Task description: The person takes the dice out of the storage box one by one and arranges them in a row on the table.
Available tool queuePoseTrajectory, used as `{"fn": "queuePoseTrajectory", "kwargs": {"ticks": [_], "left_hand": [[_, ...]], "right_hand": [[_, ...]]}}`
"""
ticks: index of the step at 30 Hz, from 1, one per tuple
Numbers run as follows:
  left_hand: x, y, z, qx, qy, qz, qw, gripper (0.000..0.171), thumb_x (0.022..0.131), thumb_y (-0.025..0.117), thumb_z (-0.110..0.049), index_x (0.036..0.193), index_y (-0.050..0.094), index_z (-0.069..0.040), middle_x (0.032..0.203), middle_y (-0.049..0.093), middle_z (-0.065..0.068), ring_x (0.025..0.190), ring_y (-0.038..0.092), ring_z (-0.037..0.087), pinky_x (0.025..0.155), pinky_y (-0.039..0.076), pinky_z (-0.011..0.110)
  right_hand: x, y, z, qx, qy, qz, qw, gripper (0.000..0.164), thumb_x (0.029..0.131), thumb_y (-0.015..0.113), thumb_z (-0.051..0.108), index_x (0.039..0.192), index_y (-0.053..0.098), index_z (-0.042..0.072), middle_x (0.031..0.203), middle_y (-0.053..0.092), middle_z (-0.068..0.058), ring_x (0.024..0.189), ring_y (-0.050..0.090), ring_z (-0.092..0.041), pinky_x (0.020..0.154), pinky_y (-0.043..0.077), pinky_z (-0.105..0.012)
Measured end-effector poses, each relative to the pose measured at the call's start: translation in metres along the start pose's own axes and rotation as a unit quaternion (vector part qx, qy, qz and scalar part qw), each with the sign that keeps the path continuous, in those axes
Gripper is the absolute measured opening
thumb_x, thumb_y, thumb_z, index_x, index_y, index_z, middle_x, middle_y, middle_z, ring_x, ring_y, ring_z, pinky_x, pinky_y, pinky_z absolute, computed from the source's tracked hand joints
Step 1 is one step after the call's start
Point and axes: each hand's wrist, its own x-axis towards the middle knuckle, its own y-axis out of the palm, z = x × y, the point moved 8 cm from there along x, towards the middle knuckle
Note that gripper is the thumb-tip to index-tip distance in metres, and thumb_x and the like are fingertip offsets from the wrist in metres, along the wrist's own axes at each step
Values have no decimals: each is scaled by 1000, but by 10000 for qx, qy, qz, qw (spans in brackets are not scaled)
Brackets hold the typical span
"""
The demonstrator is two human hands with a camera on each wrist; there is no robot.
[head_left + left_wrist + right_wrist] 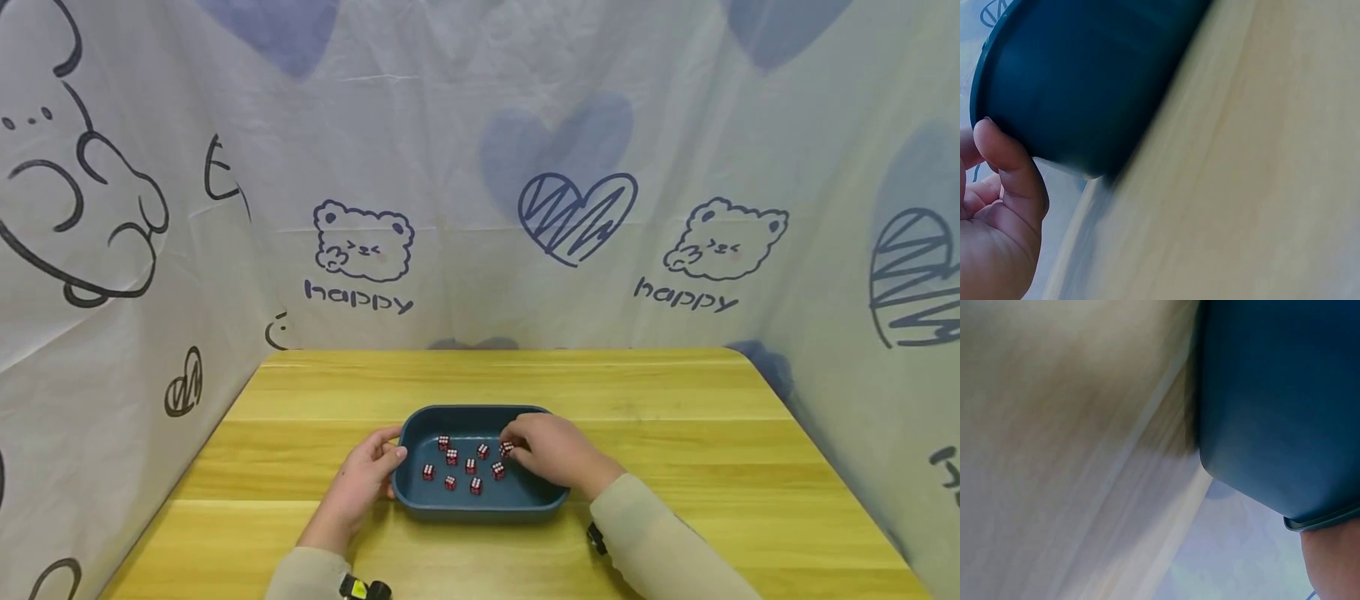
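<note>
A dark blue-green rectangular tray [495, 515] with rounded corners sits on the table, holding several small red dice [470, 466] with white-dotted tops. At its left end my left hand [362, 477] grips the wall, the thumb at the rim; the left wrist view shows this thumb [1013, 165] against the outside of the tray [1085, 87]. My right hand [558, 450] reaches over the right rim and pinches a die [507, 448] inside. In the right wrist view the tray's side [1279, 412] hides the fingers, and only part of the hand [1335, 562] shows.
The tray stands on a yellow wood-grain table [315, 417]. Behind it hangs a white cloth [465, 275] printed with hearts and bears, and more cloth closes both sides. Black straps with small devices [363, 588] sit on the wrists.
</note>
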Motion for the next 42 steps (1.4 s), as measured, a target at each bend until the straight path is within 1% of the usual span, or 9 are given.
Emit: {"fn": "queuePoseTrajectory", "kwargs": {"ticks": [4, 8, 17, 20, 24, 27, 30, 37, 42], "left_hand": [[0, 0, 2, -68, 12, 25, 10000, 40, 104, 56, -10, 144, 51, -7, 105, 56, 20, 67, 52, 21, 53, 48, 25], [0, 0, 4, -84, 20, 27, 10000, 40, 105, 56, -11, 144, 51, -8, 102, 54, 18, 66, 51, 20, 53, 48, 25], [1, 1, 5, -140, 65, 69, 9999, 41, 105, 56, -12, 145, 51, -8, 106, 55, 20, 68, 52, 21, 53, 48, 25], [2, 1, 6, -147, 66, 83, 9998, 41, 105, 56, -12, 145, 51, -7, 106, 55, 21, 68, 52, 21, 53, 48, 25], [2, 0, 7, -165, 73, 60, 9998, 40, 105, 55, -11, 144, 51, -8, 104, 54, 19, 67, 52, 21, 53, 48, 25], [2, -1, 7, -170, 89, 47, 9998, 39, 105, 54, -10, 144, 51, -7, 103, 54, 18, 67, 52, 20, 54, 48, 25], [3, 0, 6, -158, 113, 69, 9998, 40, 105, 54, -10, 144, 50, -7, 104, 55, 19, 67, 52, 20, 54, 47, 24], [3, 1, 4, -168, 120, 76, 9998, 40, 105, 55, -10, 144, 51, -6, 105, 55, 20, 68, 52, 21, 54, 47, 24], [4, 1, 6, -212, 122, 76, 9997, 41, 104, 55, -9, 144, 50, -5, 102, 54, 18, 67, 52, 21, 53, 47, 24]], "right_hand": [[0, 0, -1, 9, 11, 34, 10000, 16, 96, 71, 28, 110, 75, 21, 97, 66, 10, 85, 57, -7, 82, 54, -33], [-2, -2, -3, 34, -23, -50, 10000, 16, 96, 71, 27, 110, 75, 20, 98, 66, 9, 86, 58, -7, 83, 54, -34], [-6, -18, -11, 67, 147, -292, 9994, 17, 96, 71, 28, 111, 74, 21, 99, 66, 10, 88, 59, -7, 86, 55, -34], [-7, -24, -14, 13, 159, -439, 9989, 17, 95, 72, 27, 111, 74, 22, 100, 66, 10, 90, 60, -8, 87, 54, -34], [-9, -36, -18, -74, 136, -783, 9968, 17, 94, 73, 27, 111, 74, 22, 99, 66, 11, 89, 60, -7, 85, 55, -33], [-11, -45, -24, -22, 138, -1026, 9946, 18, 93, 75, 25, 110, 75, 21, 97, 66, 10, 86, 61, -7, 81, 55, -33], [-14, -52, -31, 47, 188, -1151, 9932, 18, 93, 76, 24, 110, 74, 19, 97, 66, 10, 86, 62, -8, 79, 56, -33], [-22, -61, -50, -103, 140, -1260, 9919, 17, 93, 74, 23, 109, 74, 18, 101, 68, 8, 88, 64, -12, 78, 56, -35], [-26, -60, -66, -134, 167, -1246, 9920, 14, 93, 73, 20, 107, 73, 18, 101, 68, 7, 88, 64, -13, 78, 55, -36]]}}
